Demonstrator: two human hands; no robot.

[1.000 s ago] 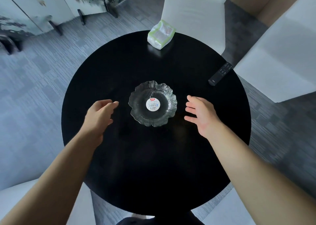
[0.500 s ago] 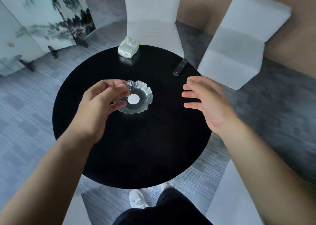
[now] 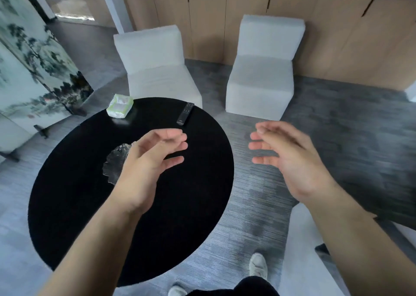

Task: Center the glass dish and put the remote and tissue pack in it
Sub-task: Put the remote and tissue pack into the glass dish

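Soft daylight, probably; motion blur throughout (edges bowed by wide-angle).

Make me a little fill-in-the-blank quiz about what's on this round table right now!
1. The tabletop is coloured ____.
2. The remote lies near the far edge, to the ____ of the tissue pack.
3. The left hand partly hides the glass ____.
4. Both hands hold ____.

Missing: black; right; dish; nothing

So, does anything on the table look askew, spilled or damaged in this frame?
Nothing spilled or broken. The remote and tissue pack lie at the table's far edge, the remote's tip about at the rim. The dish is partly hidden by the left hand. Both hands are empty.
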